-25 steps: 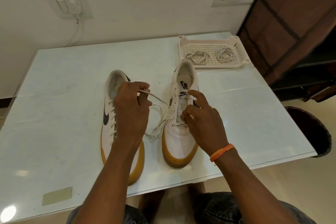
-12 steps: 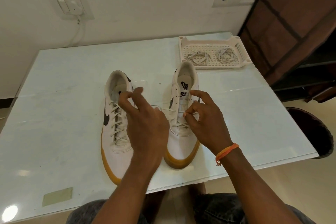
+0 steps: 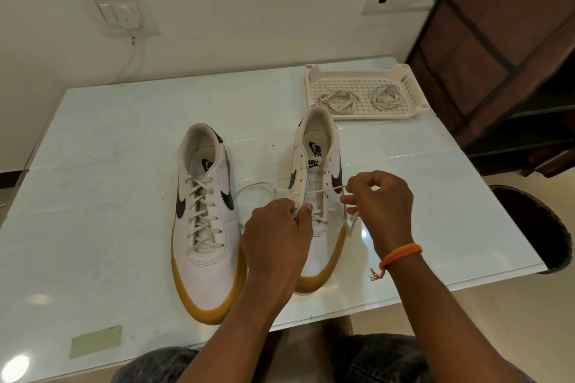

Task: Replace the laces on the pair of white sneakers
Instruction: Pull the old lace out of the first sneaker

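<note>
Two white leather sneakers with gum-coloured soles are stood side by side on the pale glass-topped table (image 3: 102, 165), toes toward the person. The left sneaker (image 3: 203, 221) is seen fully laced to its top eyelets. The right sneaker (image 3: 317, 183) is only part laced: its lower rows are threaded and the upper eyelets near the collar are bare.

The cream shoelace (image 3: 323, 190) is drawn across the tongue of the right sneaker, roughly crosswise to the shoe's long axis, which runs from the person toward the wall. One end of it is pinched by the right hand (image 3: 381, 205), fingers curled, just beside the shoe's outer edge, and a short tail is left hanging below that hand. The left hand (image 3: 277, 236) is laid over the lower lacing, thumb and forefinger brought together at the inner eyelet row; whether lace or the eyelet flap is pinched there cannot be told. A slack loop of the lace is trailed onto the table between the two shoes.

The next open eyelets lie beyond both hands, farther up the shoe. The right hand is judged the nearer, since the free end is already held at that side.

Two loose bundles of laces are kept in the white perforated plastic tray (image 3: 357, 71) behind the right sneaker.
</note>
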A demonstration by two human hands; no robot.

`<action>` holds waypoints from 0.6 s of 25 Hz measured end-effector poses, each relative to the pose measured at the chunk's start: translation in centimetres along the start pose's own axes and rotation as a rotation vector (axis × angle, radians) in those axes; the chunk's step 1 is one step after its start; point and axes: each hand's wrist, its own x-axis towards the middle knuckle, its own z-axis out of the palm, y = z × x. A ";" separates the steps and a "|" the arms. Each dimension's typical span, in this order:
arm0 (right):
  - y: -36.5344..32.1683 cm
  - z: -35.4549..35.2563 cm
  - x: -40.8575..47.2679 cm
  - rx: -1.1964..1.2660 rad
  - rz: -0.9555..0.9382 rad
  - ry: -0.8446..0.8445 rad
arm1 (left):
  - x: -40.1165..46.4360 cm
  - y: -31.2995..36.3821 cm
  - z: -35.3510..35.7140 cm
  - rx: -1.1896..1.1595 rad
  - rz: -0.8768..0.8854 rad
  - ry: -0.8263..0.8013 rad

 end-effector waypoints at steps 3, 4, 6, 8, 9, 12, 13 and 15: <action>-0.1 0.5 -0.9 -0.264 -0.273 -0.141 | 0.4 0.1 0.1 0.004 -0.015 -0.024; 0.1 0.9 -1.2 -0.336 -0.370 -0.189 | 0.5 0.0 0.3 0.007 -0.014 -0.029; 0.6 1.8 -1.7 -0.453 -0.485 -0.241 | 0.6 0.0 0.6 0.024 -0.012 -0.035; 0.6 2.1 -2.1 -0.495 -0.486 -0.226 | 0.8 0.0 0.7 0.037 -0.013 -0.045; 0.5 2.1 -2.2 -0.506 -0.498 -0.201 | 0.8 0.0 0.6 0.036 -0.012 -0.053; 0.0 1.5 -1.5 -0.481 -0.463 -0.092 | 0.7 0.1 0.4 0.030 -0.004 -0.064; 0.1 1.1 -1.0 -0.434 -0.396 -0.040 | 0.8 0.2 0.4 0.028 -0.003 -0.064; 0.4 0.2 0.3 -0.247 -0.207 0.053 | 0.8 0.2 0.4 0.028 0.000 -0.064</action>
